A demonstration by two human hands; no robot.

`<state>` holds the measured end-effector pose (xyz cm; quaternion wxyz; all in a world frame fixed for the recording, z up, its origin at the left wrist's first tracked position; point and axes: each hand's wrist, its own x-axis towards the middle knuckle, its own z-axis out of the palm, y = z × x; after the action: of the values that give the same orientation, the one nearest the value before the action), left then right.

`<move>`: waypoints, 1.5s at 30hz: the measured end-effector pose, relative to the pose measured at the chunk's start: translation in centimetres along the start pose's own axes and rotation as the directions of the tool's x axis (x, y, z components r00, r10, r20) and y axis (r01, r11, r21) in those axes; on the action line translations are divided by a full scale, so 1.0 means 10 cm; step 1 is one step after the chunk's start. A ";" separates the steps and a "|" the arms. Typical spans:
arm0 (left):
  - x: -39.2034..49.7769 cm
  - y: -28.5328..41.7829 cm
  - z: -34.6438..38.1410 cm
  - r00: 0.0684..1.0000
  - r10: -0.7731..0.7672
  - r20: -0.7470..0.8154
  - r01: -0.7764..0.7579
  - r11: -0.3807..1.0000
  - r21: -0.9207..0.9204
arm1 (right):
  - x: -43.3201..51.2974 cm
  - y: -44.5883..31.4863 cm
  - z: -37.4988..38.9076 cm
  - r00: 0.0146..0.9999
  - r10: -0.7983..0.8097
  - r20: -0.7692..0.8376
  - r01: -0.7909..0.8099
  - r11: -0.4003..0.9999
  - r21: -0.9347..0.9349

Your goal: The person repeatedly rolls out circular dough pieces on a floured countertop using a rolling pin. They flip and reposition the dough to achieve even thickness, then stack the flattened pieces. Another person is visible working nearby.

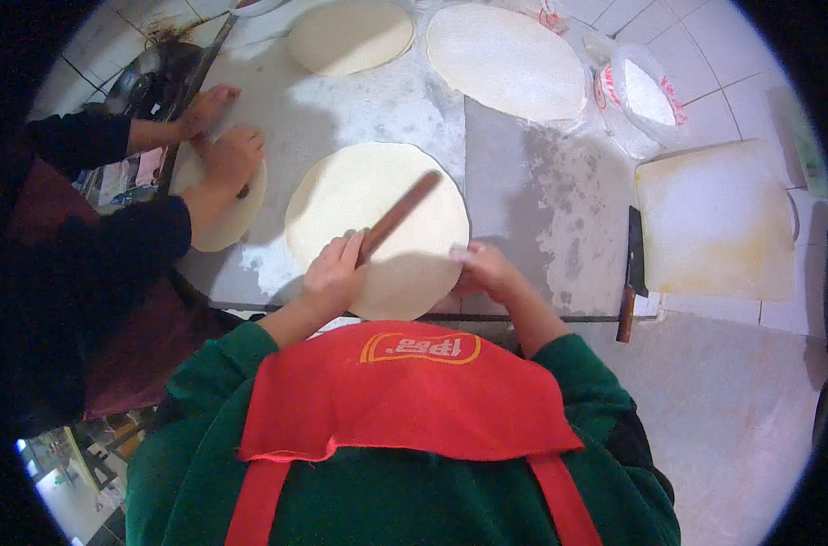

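Note:
A large round sheet of rolled dough (407, 198) lies on the floured worktop right before me, its near edge reaching the table's front edge. My left hand (335, 269) grips the near end of a wooden rolling pin (403, 211), which slants across the dough away to the right. At the dough's right edge is my right hand (485, 269), slightly blurred. Its fingertips pinch the rim, and the lower fingers are partly hidden.
On the left, a co-worker's hands (229, 160) press a pin on another dough sheet (209, 228). Stacked dough sheets (352, 34) and a larger oval sheet (506, 61) lie at the back. Rightward are an open flour bag (646, 95), a cutting board (717, 222) and a cleaver (633, 266).

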<state>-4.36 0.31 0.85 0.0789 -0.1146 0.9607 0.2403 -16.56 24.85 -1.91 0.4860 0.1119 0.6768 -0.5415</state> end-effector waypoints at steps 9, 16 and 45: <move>0.78 0.07 -0.07 0.992 -0.089 -0.092 0.093 0.995 0.037 | 0.35 -0.02 0.12 0.963 -0.244 -0.113 0.167 0.873 -0.459; -0.35 -0.13 0.42 0.888 0.459 -0.028 -0.460 0.886 -0.060 | 0.02 0.32 0.57 0.872 -0.338 0.355 0.290 0.939 0.182; 0.02 0.16 -0.06 0.918 0.243 -0.312 -0.247 0.969 0.028 | -0.06 -1.04 1.09 0.536 -0.843 0.048 0.190 0.065 -0.980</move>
<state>-4.97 1.33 2.02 -0.1058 -0.0305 0.9663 0.2327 -17.40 11.86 5.71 -0.0153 -0.3040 0.9429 -0.1356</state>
